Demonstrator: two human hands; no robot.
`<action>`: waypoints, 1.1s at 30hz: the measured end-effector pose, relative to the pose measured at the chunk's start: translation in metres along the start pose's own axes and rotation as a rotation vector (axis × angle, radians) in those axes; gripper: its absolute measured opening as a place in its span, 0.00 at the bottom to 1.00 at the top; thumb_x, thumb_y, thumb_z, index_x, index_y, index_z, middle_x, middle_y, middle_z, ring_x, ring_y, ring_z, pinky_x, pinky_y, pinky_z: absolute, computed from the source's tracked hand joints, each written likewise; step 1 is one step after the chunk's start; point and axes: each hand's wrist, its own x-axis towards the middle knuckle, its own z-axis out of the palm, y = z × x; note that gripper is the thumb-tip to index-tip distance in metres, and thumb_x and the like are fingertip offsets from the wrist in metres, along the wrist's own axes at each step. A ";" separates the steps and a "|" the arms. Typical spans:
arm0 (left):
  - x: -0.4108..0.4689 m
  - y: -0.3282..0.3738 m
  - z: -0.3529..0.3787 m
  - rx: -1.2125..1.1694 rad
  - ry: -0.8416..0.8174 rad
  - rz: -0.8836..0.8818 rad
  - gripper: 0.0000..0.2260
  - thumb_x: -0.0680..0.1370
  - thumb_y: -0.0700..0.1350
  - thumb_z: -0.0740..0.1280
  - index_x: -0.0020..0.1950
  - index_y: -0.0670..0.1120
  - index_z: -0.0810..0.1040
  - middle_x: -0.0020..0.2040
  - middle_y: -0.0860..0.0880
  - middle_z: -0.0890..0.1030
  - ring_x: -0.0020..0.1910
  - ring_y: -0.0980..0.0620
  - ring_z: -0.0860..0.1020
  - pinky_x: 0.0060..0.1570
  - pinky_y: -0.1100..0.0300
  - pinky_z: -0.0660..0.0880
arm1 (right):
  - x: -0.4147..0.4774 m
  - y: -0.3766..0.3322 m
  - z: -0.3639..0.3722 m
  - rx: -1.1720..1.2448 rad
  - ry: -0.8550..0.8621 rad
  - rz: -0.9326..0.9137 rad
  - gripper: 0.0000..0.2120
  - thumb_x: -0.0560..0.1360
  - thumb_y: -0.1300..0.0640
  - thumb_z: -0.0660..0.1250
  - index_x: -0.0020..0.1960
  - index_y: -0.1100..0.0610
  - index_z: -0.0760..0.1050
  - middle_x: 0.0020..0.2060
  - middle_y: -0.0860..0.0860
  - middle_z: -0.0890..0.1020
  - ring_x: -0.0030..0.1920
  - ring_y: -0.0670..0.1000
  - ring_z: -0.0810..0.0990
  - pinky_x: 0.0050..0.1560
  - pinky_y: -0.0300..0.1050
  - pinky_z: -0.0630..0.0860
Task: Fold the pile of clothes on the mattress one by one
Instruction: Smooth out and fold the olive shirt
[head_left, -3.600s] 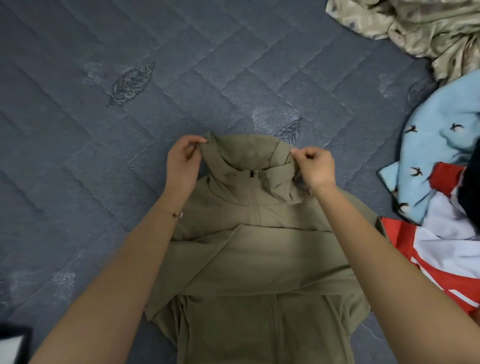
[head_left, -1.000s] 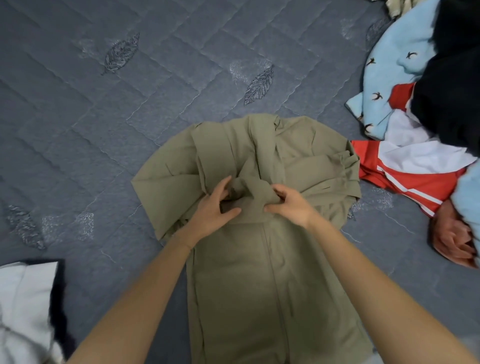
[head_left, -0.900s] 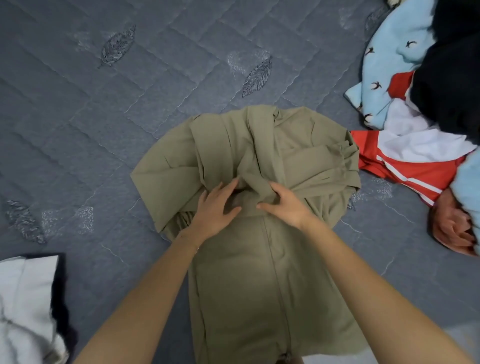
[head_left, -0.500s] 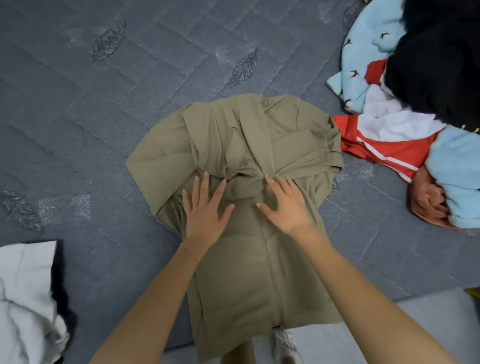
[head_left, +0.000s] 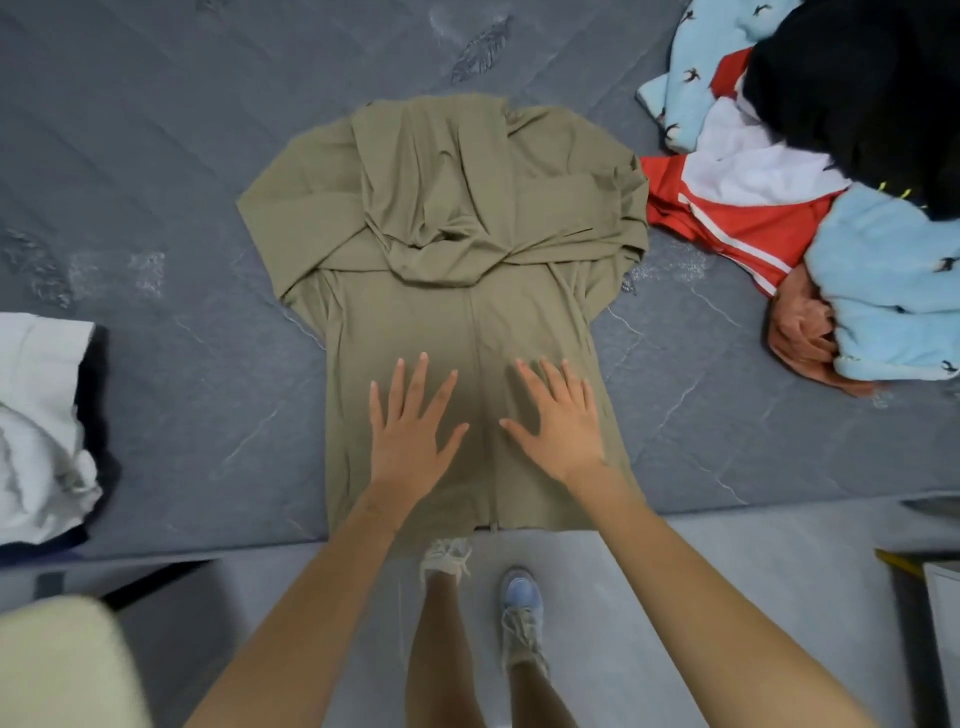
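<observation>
Smoothing pass now: left hand (head_left: 410, 431) and right hand (head_left: 558, 426) have slid down from the tucked hood (head_left: 436, 244) to the lower body of the olive jacket (head_left: 467, 322), palms flat, fingers spread, one each side of the zip (head_left: 474, 353), gripping nothing. Hood and sleeves (head_left: 571, 213) sit folded in across the chest, so I'd judge the tuck-in done and the lengthwise fold next. Jacket lies front-up on the mattress (head_left: 182, 156), hem at the near edge, shoulders far; long axis runs straight away from the person. Unfolded pile (head_left: 831, 156) sits just right of it.
</observation>
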 end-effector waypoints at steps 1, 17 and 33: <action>-0.007 0.008 0.002 -0.006 -0.004 -0.018 0.29 0.79 0.59 0.61 0.78 0.53 0.59 0.79 0.44 0.54 0.78 0.40 0.50 0.73 0.38 0.43 | -0.008 0.001 0.000 -0.009 -0.002 -0.005 0.35 0.78 0.38 0.59 0.79 0.44 0.47 0.78 0.50 0.52 0.78 0.54 0.43 0.76 0.53 0.40; -0.099 -0.034 0.050 -0.437 -0.091 -0.705 0.35 0.80 0.50 0.64 0.80 0.46 0.46 0.78 0.40 0.54 0.75 0.38 0.55 0.71 0.42 0.57 | -0.067 0.068 0.056 0.039 -0.105 0.432 0.38 0.78 0.36 0.56 0.78 0.43 0.36 0.79 0.56 0.45 0.78 0.59 0.46 0.73 0.66 0.47; -0.101 -0.014 0.026 -0.798 0.088 -0.710 0.02 0.80 0.41 0.64 0.48 0.43 0.74 0.38 0.53 0.75 0.39 0.59 0.74 0.40 0.62 0.69 | -0.060 0.047 0.036 1.010 -0.062 0.436 0.13 0.73 0.69 0.69 0.58 0.66 0.76 0.52 0.55 0.80 0.50 0.51 0.78 0.47 0.32 0.75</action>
